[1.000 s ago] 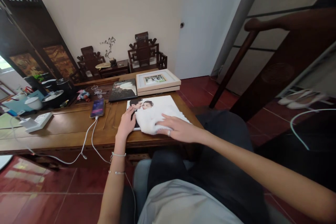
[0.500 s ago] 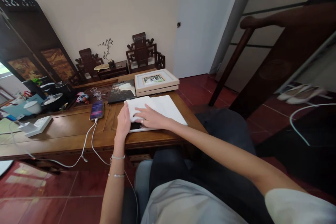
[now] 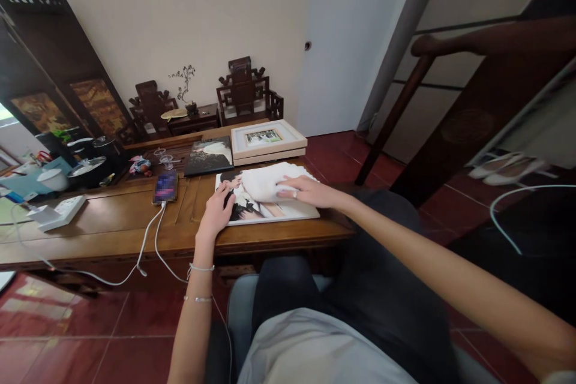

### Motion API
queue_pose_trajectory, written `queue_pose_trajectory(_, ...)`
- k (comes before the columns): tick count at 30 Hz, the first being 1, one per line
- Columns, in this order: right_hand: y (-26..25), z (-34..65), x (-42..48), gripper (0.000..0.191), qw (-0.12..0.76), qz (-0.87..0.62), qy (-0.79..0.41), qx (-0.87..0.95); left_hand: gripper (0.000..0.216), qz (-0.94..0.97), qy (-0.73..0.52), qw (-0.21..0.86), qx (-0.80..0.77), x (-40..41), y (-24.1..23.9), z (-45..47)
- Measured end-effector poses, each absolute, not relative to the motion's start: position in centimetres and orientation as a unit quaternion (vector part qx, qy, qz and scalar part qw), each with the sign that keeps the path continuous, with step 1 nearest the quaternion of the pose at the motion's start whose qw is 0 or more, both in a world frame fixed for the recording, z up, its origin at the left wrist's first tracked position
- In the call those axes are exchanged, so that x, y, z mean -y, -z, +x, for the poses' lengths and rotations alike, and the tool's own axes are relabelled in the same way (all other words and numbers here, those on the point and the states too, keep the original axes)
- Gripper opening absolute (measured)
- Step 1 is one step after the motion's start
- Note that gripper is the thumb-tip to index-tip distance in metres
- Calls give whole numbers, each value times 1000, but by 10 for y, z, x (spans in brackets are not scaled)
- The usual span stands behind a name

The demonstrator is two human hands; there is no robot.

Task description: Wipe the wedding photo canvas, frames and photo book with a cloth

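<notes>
A photo panel with white edges lies flat on the wooden table; its printed picture shows people. My left hand rests on the panel's left end, fingers apart. Bunched in my right hand is a white cloth, pressed onto the panel's right half. The cloth hides much of the picture there.
Behind the panel are stacked picture frames and a dark photo print. A phone on a white charging cable lies to the left. Farther left are a power strip and a lidded pot.
My right hand has moved right across the panel with the cloth, uncovering the picture's left part. My left hand has shifted from the cloth's left edge onto the bare panel.
</notes>
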State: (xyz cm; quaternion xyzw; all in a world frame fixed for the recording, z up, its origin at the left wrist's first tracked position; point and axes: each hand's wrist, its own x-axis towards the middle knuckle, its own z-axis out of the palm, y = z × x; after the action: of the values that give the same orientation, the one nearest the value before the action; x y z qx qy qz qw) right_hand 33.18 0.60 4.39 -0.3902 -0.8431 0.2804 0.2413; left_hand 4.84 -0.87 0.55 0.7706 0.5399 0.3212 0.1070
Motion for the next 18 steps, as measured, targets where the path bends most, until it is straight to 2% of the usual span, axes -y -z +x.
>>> queue_pose_trajectory(4,-42,291,-39,38,313,-461,-265,787,43,780,-316,100,-532,8,-6,47)
queue_pose_trajectory(8,-49,232,-57,38,306,-465,-323,765,42,782,-317,94,-528,7,-6,47)
queue_pose_trajectory(11,-51,205,-61,34,304,-426,-315,792,39,778,-320,89,-533,7,-6,46)
queue_pose_trajectory(13,-50,202,-62,31,306,-410,-305,803,39,775,-325,90,-534,7,-6,46)
queue_pose_trajectory(18,-46,241,-64,37,294,-407,-320,803,38,774,-342,103,-522,6,-4,45)
